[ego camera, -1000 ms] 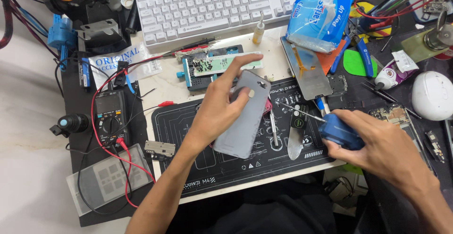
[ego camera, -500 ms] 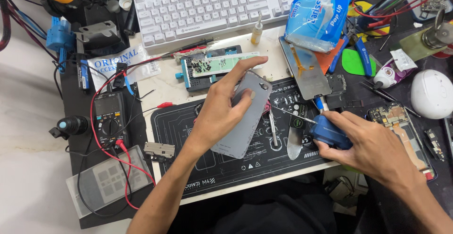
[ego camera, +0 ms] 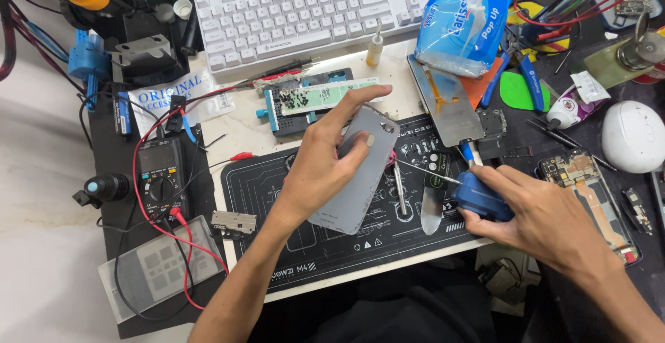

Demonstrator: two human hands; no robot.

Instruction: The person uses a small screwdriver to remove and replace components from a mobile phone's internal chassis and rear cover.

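Grey and smooth, the phone back cover (ego camera: 357, 177) is gripped in the left hand (ego camera: 320, 170), tilted above the black work mat (ego camera: 277, 246), with the thumb stretched along its top edge and the fingers curled over its face. The right hand (ego camera: 547, 218) is clenched around a blue-handled screwdriver (ego camera: 481, 201), whose thin metal shaft points left toward the cover's right edge, the tip close to it without clearly touching. Both hands hover over the mat, which lies on the pale tabletop (ego camera: 242, 125). Just beside the cover on the mat lie a pair of tweezers (ego camera: 400, 191) and a flat metal spatula (ego camera: 431, 208). Behind the left hand sits a blue circuit board holder (ego camera: 294, 104), and beyond it a white keyboard (ego camera: 312, 7). A bare phone screen panel (ego camera: 443, 101) leans near a blue tissue packet (ego camera: 460, 24). To the right of the right hand lies an opened phone (ego camera: 589, 194) showing its inner parts. At the left stands a black multimeter (ego camera: 161, 177) with red leads.
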